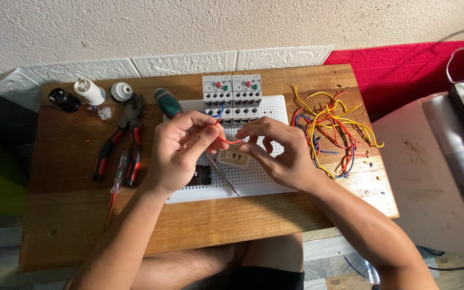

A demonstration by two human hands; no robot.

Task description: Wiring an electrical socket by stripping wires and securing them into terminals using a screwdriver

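Here, both hands meet over a white perforated board (pixel 275 107) that lies on a wooden table (pixel 71 215). The left hand (pixel 175 153) has its grip closed: thumb and forefinger pinch one end of a short red wire (pixel 227 142). The right hand (pixel 280 153) pinches the other end of that same wire between its fingertips, so its grip is closed on the wire too. The wire hangs in a shallow curve between the two hands, just above the board.

Right below the wire, partly hidden by the right hand, sits a small cream-coloured socket (pixel 233 158) on the board. A thin metal screwdriver shaft (pixel 224 177) lies slanted across the board beside it, and its green handle (pixel 167 103) shows above the left hand. A small black block (pixel 202 175) rests on the board under the left wrist.

At the far edge of the board stand two grey relay units (pixel 232 92) side by side, each with red and green buttons on top; a blue wire (pixel 219 113) loops out from beneath them.

To the right of the board lies a loose tangle of yellow, red and blue wires (pixel 334 131). To the left lie red-handled pliers (pixel 116 142) and a slim tester screwdriver (pixel 117 180). Near the far left corner stand a black plug (pixel 64 99), a white lamp holder (pixel 89 91) and a round white fitting (pixel 120 91). A red mat (pixel 404 70) lies beyond the table on the right.
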